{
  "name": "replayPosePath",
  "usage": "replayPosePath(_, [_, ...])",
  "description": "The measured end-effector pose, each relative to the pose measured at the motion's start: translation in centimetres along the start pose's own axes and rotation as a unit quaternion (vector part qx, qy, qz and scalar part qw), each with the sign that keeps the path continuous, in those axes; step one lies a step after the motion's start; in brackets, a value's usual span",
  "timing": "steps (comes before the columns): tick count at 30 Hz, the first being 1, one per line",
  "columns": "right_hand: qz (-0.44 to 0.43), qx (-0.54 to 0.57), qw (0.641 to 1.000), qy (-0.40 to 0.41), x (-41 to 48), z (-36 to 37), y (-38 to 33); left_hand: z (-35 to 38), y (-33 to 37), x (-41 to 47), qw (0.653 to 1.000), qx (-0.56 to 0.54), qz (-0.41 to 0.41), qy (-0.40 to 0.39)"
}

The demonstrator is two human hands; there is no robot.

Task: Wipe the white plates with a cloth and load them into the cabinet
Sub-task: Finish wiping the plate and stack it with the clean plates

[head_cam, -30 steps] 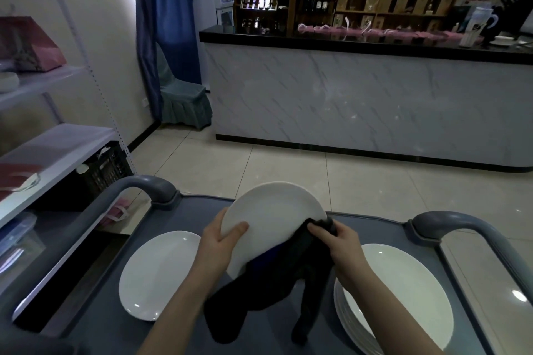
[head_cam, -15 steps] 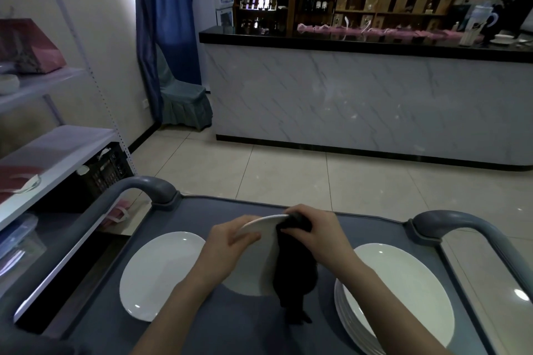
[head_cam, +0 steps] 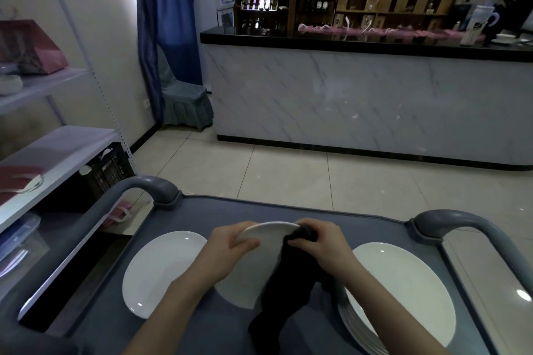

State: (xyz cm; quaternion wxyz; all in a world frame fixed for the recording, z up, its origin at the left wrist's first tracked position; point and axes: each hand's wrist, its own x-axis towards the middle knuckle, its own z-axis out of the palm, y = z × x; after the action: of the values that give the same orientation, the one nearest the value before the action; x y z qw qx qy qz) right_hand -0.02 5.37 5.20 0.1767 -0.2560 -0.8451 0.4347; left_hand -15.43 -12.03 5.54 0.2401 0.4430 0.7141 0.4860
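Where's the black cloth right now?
In the head view, the right hand grips the black cloth at centre, draped over the held plate, just left of the plate stack.

Glossy white plate (head_cam: 264, 242), dark cloth (head_cam: 284, 291)

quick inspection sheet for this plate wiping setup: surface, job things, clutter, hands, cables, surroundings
surface: grey cart top, carrying plates at left and right
job's things: held plate over the cart middle; dark cloth draped over its right rim, hanging down; single plate flat at left; plate stack at right
clutter: pink bag and bowl on the left shelves; black crate below
grippers: left hand grips the held plate's left rim; right hand pinches the dark cloth on the rim
cables: nothing seen
surroundings: marble-fronted counter, blue curtain, covered chair
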Motion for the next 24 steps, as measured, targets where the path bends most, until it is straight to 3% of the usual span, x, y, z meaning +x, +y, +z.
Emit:
replayPosePath(2, [-0.052,-0.068,0.996,-0.001,0.2,0.5,-1.2,0.2,0.5,0.7,0.998,0.061,0.023,-0.012])
replayPosePath(5, [-0.082,-0.050,0.994,0.053,0.6,0.1,-1.9,0.2,1.3,1.0,0.997,0.017,0.016,0.074])
replayPosePath(9, [-0.011,0.133,0.984,0.120,0.4,-1.4,-0.7,0.1,0.0,-0.1,0.975,-0.137,-0.042,0.168])
replayPosePath(12, [0.079,0.337,0.930,0.121,-0.4,-1.2,0.0,1.2,-0.9,-0.8,0.948,-0.224,-0.099,0.205])
replayPosePath(14, [0.114,0.365,0.918,0.108,-0.7,-1.1,0.2,1.5,-1.0,-0.6,0.948,-0.220,-0.105,0.206])
replayPosePath(17, [0.106,0.279,0.950,0.097,-0.3,-1.9,-0.1,0.6,-0.9,-0.1,0.960,-0.204,-0.095,0.168])
replayPosePath(20, [0.015,0.071,0.995,0.063,0.7,-3.1,-1.9,-0.5,-0.4,0.4,0.987,-0.114,-0.057,0.101])
replayPosePath(24, [-0.085,-0.155,0.984,-0.008,1.0,-1.5,-4.6,-0.1,0.5,1.4,0.996,0.084,0.039,0.019])
